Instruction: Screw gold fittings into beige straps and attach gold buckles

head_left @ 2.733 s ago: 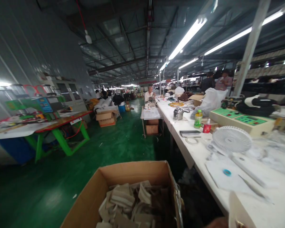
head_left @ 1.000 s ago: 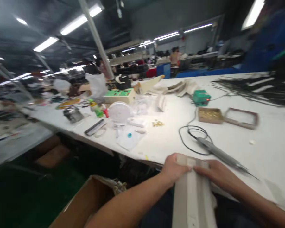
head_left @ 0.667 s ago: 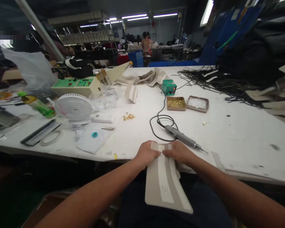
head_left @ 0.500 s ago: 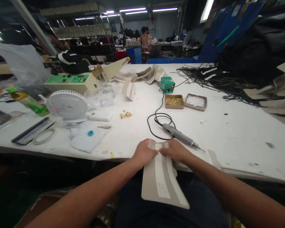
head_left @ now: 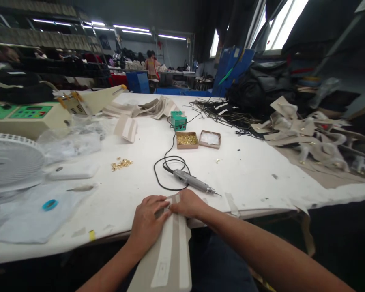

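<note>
A long beige strap piece with two white stripes (head_left: pixel 170 247) hangs from the near edge of the white table (head_left: pixel 246 170) down over my lap. My left hand (head_left: pixel 147 219) presses on its top end, fingers bent over it. My right hand (head_left: pixel 187 204) grips the same end from the right. Just beyond my hands lies a grey electric screwdriver (head_left: pixel 193 181) with a coiled black cable. Further back stand a small box of brass fittings (head_left: pixel 187 140) and a box with white contents (head_left: pixel 210 138).
A green power unit (head_left: pixel 178 120) sits behind the boxes. Loose brass pieces (head_left: pixel 121 164), a white fan (head_left: pixel 9 160) and a cream machine (head_left: pixel 27 115) are at the left. Beige cut pieces (head_left: pixel 307 134) and black straps (head_left: pixel 222 111) pile at the right. A person stands far back.
My view swung from the cardboard box and aisle to the table, then further right. Both hands came in holding the strap piece, and its top end now rests on the table edge.
</note>
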Tool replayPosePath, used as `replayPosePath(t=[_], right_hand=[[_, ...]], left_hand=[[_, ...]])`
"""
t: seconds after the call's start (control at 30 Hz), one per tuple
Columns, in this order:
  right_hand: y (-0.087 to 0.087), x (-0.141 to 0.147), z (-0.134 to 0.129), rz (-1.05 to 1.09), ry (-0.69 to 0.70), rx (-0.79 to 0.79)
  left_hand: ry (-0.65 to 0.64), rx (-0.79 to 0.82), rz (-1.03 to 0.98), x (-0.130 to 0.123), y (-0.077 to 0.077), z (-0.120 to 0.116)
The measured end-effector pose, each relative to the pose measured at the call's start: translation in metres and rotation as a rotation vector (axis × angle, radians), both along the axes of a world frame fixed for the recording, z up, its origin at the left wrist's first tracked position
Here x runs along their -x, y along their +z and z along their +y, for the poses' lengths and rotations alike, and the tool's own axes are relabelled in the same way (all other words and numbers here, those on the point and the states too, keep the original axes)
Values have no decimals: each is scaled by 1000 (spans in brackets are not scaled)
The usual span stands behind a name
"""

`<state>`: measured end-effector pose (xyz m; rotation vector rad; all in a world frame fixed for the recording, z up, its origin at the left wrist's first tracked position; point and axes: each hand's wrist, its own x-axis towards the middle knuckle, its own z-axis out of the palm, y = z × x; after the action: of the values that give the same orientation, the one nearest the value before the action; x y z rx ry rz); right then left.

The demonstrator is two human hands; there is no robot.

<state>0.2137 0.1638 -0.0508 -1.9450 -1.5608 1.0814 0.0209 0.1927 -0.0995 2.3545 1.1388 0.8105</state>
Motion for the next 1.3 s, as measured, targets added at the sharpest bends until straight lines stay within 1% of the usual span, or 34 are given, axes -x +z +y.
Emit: replayPosePath(t=[0.07,0.13,0.2,0.23,0.3,0.37,0.43,0.53,0.6,0.7,0.83,0.93,1.13,1.3], right_hand=[[0,1,-2,-45,19,-46],[2,-3,-5,-97,11,-116],[5,-16,-8,-139,-30,-189],[7,-27,-10,-153,-57,-220],[10,-58,-11,-172,-119,-267],[9,-98,-10,-193,-188,-291],[3,-141,-7,-220,-269,-281],[-10,-200,1,-276,-387,-242],[-18,-229,8,-319,-432,-233],[-28,-256,27,-380,-429,-240],[-35,-273,56,-455,-380,-233],[-37,-278,69,-497,-340,-204],[-35,-282,67,-576,-247,-167],[-32,-278,72,-696,-199,-142]], left_hand=[[1,-4,4,1,-3,3],[-1,-10,18,1,-3,4],[-5,-12,28,1,0,4],[-5,-10,32,1,1,3],[4,-1,40,0,5,2],[19,15,48,0,6,2],[36,30,51,0,4,2],[61,17,43,2,-2,5],[69,-8,44,3,-8,7],[66,-35,60,6,-15,9],[76,-32,70,8,-21,11],[87,-13,68,8,-22,12],[101,19,63,5,-18,7],[101,39,54,4,-14,4]])
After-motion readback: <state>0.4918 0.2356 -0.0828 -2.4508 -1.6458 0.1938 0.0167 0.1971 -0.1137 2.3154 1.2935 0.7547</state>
